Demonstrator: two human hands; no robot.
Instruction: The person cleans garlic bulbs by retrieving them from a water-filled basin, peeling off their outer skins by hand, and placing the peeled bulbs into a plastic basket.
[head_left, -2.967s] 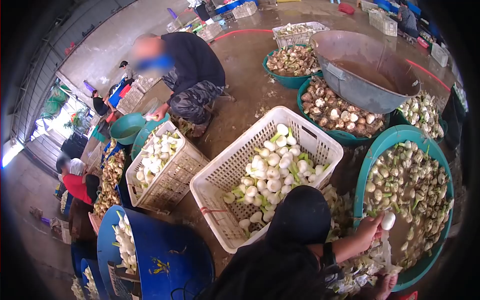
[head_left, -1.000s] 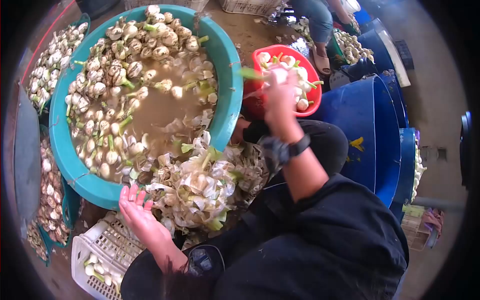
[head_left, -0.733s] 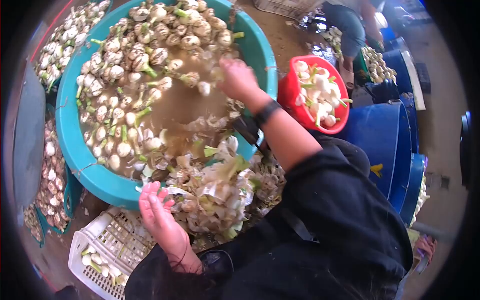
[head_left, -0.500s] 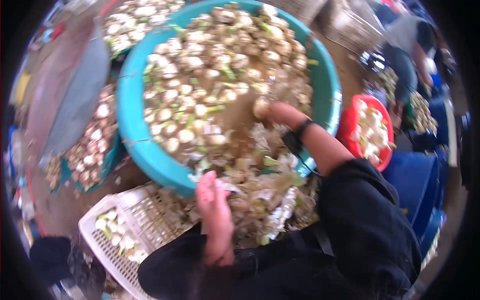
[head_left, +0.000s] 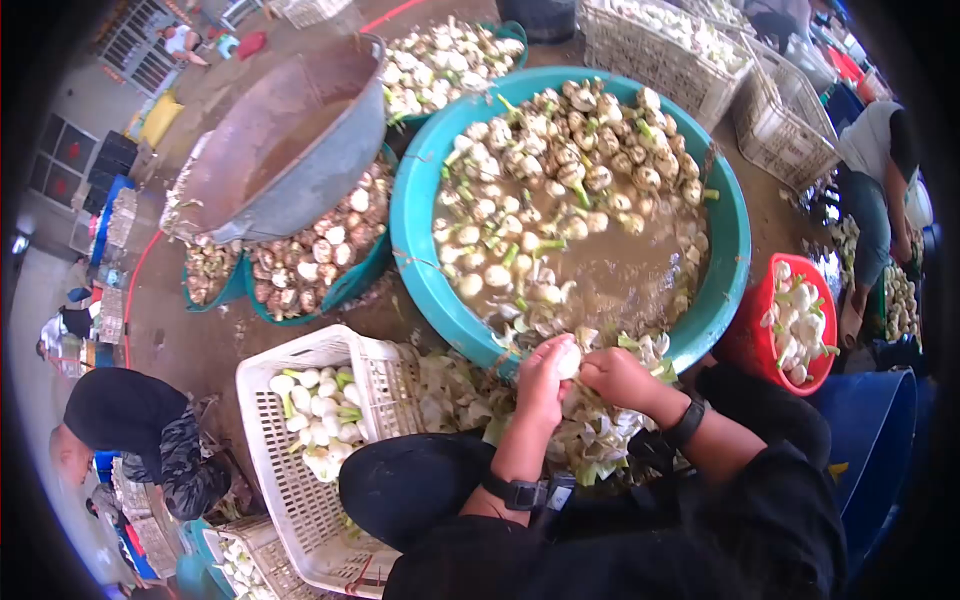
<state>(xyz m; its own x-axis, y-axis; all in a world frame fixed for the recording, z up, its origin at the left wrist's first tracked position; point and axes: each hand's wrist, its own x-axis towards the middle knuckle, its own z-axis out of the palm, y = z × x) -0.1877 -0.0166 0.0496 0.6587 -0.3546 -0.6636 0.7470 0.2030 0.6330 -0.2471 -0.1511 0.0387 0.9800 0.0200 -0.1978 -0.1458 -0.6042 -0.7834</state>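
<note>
My left hand (head_left: 541,384) is closed around a peeled-looking white bulb (head_left: 568,361), of onion or garlic kind, at the near rim of a large teal tub (head_left: 412,215). Right beside it, my right hand (head_left: 622,380) has its fingers curled in against the bulb; whatever they pinch is hidden. Muddy water (head_left: 610,262) fills the tub, with many brownish, dirty bulbs (head_left: 590,150) piled at its far side and paler ones floating at the left. Loose peeled skins (head_left: 592,440) lie below my hands.
To the left stands a white plastic crate (head_left: 262,425) with clean white bulbs (head_left: 322,412). A red basket (head_left: 762,335) of white bulbs is at the right, near a blue barrel (head_left: 868,430). A metal basin (head_left: 330,160) rests over bulbs. One person (head_left: 130,425) sits lower left, another (head_left: 868,185) right.
My right hand has come out of the tub water toward me. My left hand, earlier raised with fingers extended, now grips a bulb beside it. The view has shifted, showing more to the left.
</note>
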